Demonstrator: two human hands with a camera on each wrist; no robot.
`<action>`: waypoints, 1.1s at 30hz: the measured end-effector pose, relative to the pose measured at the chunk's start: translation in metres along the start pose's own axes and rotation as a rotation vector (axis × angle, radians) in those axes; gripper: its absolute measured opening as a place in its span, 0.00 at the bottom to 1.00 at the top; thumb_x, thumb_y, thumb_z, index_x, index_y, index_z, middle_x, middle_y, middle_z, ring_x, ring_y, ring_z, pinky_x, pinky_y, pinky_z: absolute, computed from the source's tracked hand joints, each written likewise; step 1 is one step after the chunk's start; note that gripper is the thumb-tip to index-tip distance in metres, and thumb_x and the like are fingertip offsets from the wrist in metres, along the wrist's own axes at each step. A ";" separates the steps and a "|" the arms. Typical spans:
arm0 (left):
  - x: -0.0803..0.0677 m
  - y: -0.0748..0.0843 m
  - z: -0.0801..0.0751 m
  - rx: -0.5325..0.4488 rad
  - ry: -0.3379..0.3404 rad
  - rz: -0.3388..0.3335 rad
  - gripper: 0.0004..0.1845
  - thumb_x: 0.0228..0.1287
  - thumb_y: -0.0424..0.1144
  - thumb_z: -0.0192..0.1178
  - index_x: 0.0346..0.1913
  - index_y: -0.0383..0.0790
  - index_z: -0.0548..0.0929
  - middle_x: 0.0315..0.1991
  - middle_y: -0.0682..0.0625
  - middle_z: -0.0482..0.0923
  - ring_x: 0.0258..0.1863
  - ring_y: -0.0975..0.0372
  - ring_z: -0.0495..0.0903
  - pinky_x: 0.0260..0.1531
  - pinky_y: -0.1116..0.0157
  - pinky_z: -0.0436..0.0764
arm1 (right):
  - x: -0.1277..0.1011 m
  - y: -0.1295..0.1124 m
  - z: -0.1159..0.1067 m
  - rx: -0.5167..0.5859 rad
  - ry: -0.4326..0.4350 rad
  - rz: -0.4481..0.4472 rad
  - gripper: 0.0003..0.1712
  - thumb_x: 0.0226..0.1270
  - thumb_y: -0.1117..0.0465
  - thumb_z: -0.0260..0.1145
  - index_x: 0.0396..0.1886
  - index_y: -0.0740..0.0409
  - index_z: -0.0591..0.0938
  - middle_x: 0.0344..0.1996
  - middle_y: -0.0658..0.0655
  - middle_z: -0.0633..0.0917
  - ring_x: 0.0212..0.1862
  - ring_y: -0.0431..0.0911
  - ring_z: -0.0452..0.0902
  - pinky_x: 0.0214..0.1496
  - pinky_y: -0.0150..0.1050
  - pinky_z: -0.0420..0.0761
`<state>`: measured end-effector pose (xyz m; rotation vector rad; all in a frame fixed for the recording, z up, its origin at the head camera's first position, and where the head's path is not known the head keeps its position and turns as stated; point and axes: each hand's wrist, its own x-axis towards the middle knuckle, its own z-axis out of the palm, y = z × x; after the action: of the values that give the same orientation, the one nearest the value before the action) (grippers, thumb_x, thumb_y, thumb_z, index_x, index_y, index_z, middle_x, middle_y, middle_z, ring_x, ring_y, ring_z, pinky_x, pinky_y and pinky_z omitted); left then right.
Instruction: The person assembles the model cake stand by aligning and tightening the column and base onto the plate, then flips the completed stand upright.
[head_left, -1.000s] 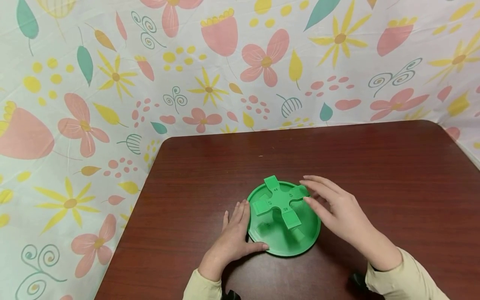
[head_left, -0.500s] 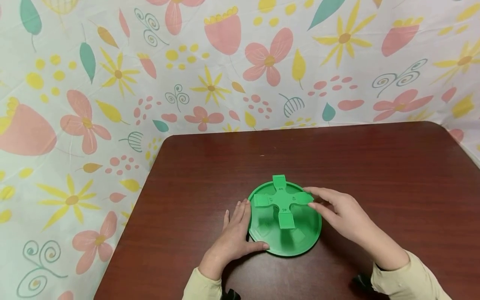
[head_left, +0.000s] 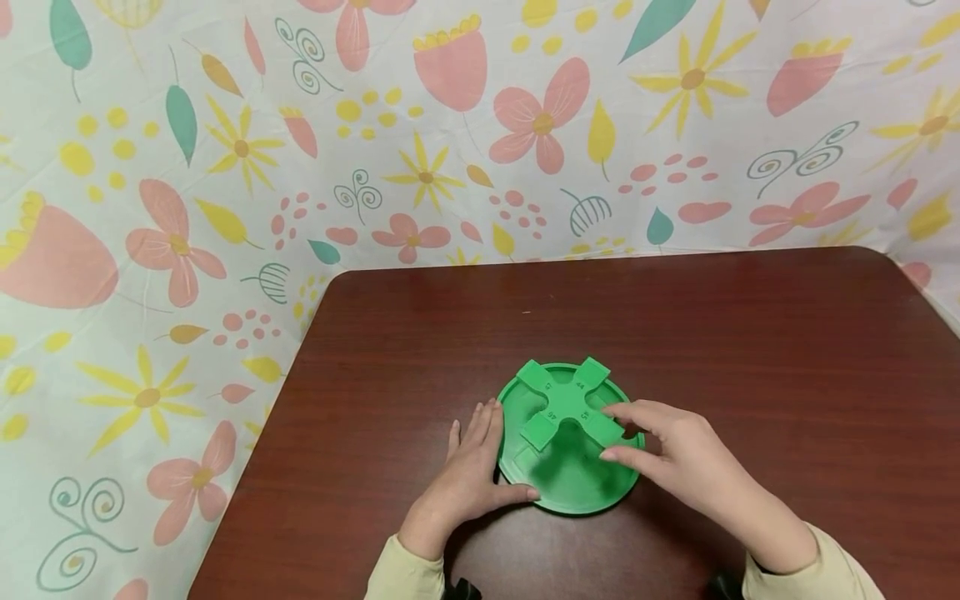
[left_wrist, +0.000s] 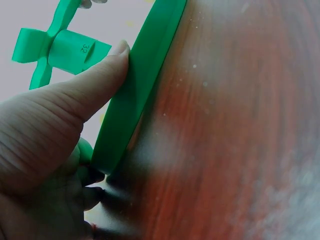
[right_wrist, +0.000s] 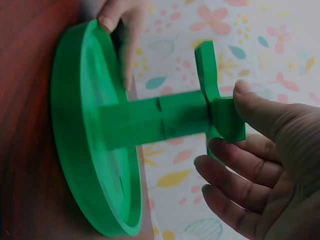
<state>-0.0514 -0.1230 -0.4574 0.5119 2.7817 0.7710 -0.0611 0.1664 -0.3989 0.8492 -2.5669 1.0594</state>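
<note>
Centrally, a green plastic cross-shaped knob (head_left: 566, 402) is standing on a post above a round green plastic disc (head_left: 567, 482) lying on the dark red wooden worktop (head_left: 750, 350). The right hand (head_left: 663, 454) is reaching in from the right, pinching one knob arm between thumb and fingers. The left hand (head_left: 467, 479) is lying spread against the disc's left rim, thumb pressing its edge.

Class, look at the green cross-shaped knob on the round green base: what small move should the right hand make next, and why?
Probably another short turn of the knob. The right hand pinches one arm of it, it stands on a post above the base, and the left hand presses the base's rim, steadying it on the table.
</note>
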 end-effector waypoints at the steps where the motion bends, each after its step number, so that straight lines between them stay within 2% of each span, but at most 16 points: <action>1: 0.000 0.000 0.000 0.000 0.001 0.001 0.66 0.48 0.68 0.67 0.78 0.37 0.40 0.79 0.44 0.39 0.77 0.52 0.36 0.70 0.41 0.37 | 0.000 -0.002 0.002 -0.011 0.009 -0.019 0.27 0.45 0.57 0.81 0.49 0.50 0.85 0.35 0.38 0.82 0.25 0.31 0.70 0.28 0.23 0.71; 3: 0.000 0.001 0.000 -0.001 0.004 0.003 0.66 0.48 0.69 0.67 0.78 0.37 0.41 0.78 0.44 0.39 0.77 0.52 0.36 0.70 0.41 0.38 | 0.001 -0.005 0.006 -0.037 0.029 -0.050 0.28 0.43 0.54 0.82 0.48 0.49 0.85 0.34 0.39 0.82 0.25 0.31 0.71 0.28 0.22 0.69; 7: 0.000 0.001 0.000 -0.004 0.008 0.002 0.66 0.49 0.69 0.67 0.78 0.37 0.41 0.79 0.44 0.39 0.77 0.52 0.37 0.70 0.41 0.38 | 0.002 -0.010 0.013 -0.113 0.083 -0.092 0.29 0.40 0.48 0.82 0.45 0.48 0.85 0.35 0.39 0.84 0.32 0.37 0.78 0.31 0.27 0.74; 10: 0.000 0.001 0.000 -0.008 0.007 -0.001 0.66 0.49 0.69 0.67 0.78 0.37 0.41 0.79 0.44 0.39 0.77 0.52 0.37 0.70 0.41 0.38 | 0.002 -0.013 0.016 -0.140 0.100 -0.091 0.29 0.40 0.44 0.81 0.44 0.49 0.85 0.36 0.40 0.85 0.31 0.37 0.78 0.30 0.32 0.76; 14: 0.000 0.001 0.000 -0.014 0.004 -0.003 0.66 0.49 0.69 0.67 0.78 0.37 0.41 0.79 0.44 0.39 0.77 0.52 0.37 0.70 0.41 0.38 | 0.003 -0.014 0.015 -0.151 0.106 -0.098 0.30 0.44 0.39 0.78 0.45 0.48 0.85 0.37 0.41 0.85 0.31 0.36 0.79 0.28 0.32 0.76; 18: 0.000 0.002 0.000 -0.011 0.003 -0.004 0.66 0.49 0.69 0.67 0.78 0.37 0.41 0.79 0.45 0.39 0.77 0.53 0.37 0.70 0.42 0.38 | 0.007 -0.011 0.008 -0.106 0.158 -0.142 0.27 0.52 0.38 0.73 0.45 0.49 0.85 0.35 0.40 0.84 0.28 0.35 0.75 0.25 0.26 0.71; 20: 0.000 0.002 0.000 -0.009 0.003 -0.005 0.66 0.49 0.69 0.66 0.78 0.37 0.41 0.79 0.45 0.39 0.77 0.53 0.37 0.70 0.42 0.38 | 0.010 -0.008 0.003 -0.075 0.185 -0.149 0.23 0.55 0.42 0.74 0.44 0.50 0.85 0.35 0.40 0.83 0.28 0.34 0.74 0.26 0.24 0.71; 23: -0.001 0.002 0.000 -0.010 0.002 -0.007 0.66 0.49 0.69 0.67 0.78 0.38 0.41 0.79 0.45 0.39 0.77 0.53 0.36 0.70 0.42 0.38 | 0.015 -0.003 -0.002 -0.049 0.213 -0.125 0.19 0.54 0.54 0.77 0.45 0.52 0.85 0.37 0.43 0.82 0.29 0.33 0.75 0.29 0.23 0.75; 27: -0.001 0.002 0.000 -0.011 0.003 -0.005 0.66 0.49 0.68 0.67 0.78 0.38 0.41 0.79 0.45 0.39 0.77 0.53 0.36 0.70 0.42 0.38 | 0.020 0.005 -0.005 -0.041 0.192 -0.067 0.24 0.52 0.67 0.76 0.51 0.54 0.83 0.46 0.48 0.81 0.32 0.32 0.77 0.32 0.24 0.77; 30: -0.001 0.002 0.001 -0.007 0.006 -0.001 0.66 0.49 0.68 0.67 0.78 0.37 0.41 0.78 0.44 0.39 0.77 0.52 0.37 0.70 0.41 0.38 | 0.021 0.010 -0.004 -0.031 0.134 -0.026 0.27 0.56 0.70 0.72 0.58 0.54 0.80 0.53 0.51 0.79 0.34 0.32 0.77 0.31 0.24 0.76; 33: -0.001 0.001 0.001 -0.003 0.009 0.000 0.66 0.48 0.68 0.67 0.78 0.37 0.41 0.78 0.44 0.40 0.77 0.52 0.37 0.70 0.41 0.39 | 0.022 0.013 -0.004 -0.023 0.074 -0.001 0.27 0.62 0.69 0.68 0.62 0.54 0.78 0.55 0.51 0.80 0.35 0.33 0.76 0.33 0.26 0.75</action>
<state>-0.0498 -0.1220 -0.4569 0.5096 2.7879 0.7794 -0.0866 0.1671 -0.3944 0.7909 -2.5121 1.0385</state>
